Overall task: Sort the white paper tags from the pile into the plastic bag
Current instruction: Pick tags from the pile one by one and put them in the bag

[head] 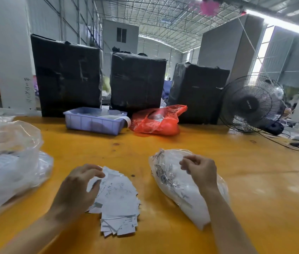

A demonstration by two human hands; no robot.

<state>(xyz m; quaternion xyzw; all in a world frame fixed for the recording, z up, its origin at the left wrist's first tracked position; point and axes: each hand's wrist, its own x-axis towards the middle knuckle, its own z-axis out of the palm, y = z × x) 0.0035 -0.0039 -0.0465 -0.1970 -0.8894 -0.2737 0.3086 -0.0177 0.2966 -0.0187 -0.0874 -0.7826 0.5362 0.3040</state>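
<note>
White paper tags (116,200) lie fanned in a loose pile on the orange wooden table (236,171), near its front edge. Largest on the table, three black-wrapped boxes (68,76) stand along the far side. A big clear bag (11,162) slumps at the left. The smaller clear plastic bag of tags (172,182) lies just right of the pile. The left hand (79,187) curls over the pile, thumb and fingertips touching tags. The right hand (199,170) pinches the bag's top.

Bare forearms, seemingly sleeveless; ringless hands (79,187)
</note>
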